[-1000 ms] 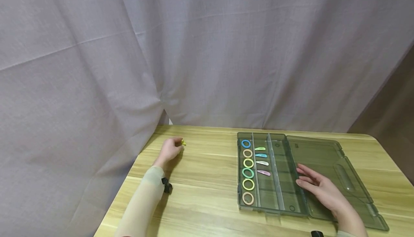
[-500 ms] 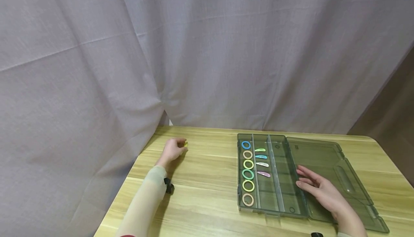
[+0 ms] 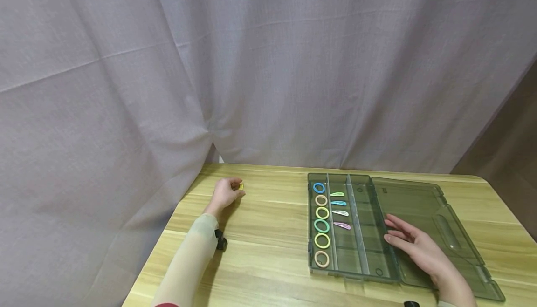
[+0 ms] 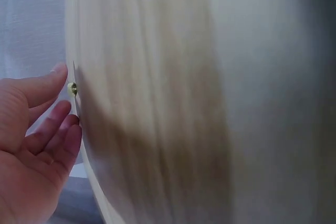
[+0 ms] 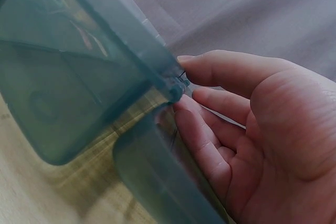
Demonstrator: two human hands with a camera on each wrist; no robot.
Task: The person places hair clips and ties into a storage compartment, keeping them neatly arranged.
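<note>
At the far left of the table, my left hand [image 3: 224,194] is around a small yellow item [image 3: 241,187], too small to make out its kind. In the left wrist view the yellow item [image 4: 72,88] shows in the gap between the spread thumb and fingers. My right hand [image 3: 419,244] rests with thumb and fingertips at the hinge side of a dark green see-through compartment box [image 3: 379,218]. Close up in the right wrist view, the fingers [image 5: 202,135] are relaxed and touch the hinge edge.
The box's lid [image 3: 423,200] lies folded out to the right. Several coloured rings, among them a blue ring [image 3: 314,188], line the left compartment. Snap hair clips, including a pink clip [image 3: 341,226], lie in the middle compartment. A grey curtain [image 3: 268,88] hangs behind the table.
My left hand has shifted slightly right with the yellow item, and its thumb and fingers are now apart around it. The right hand stays at the box's hinge.
</note>
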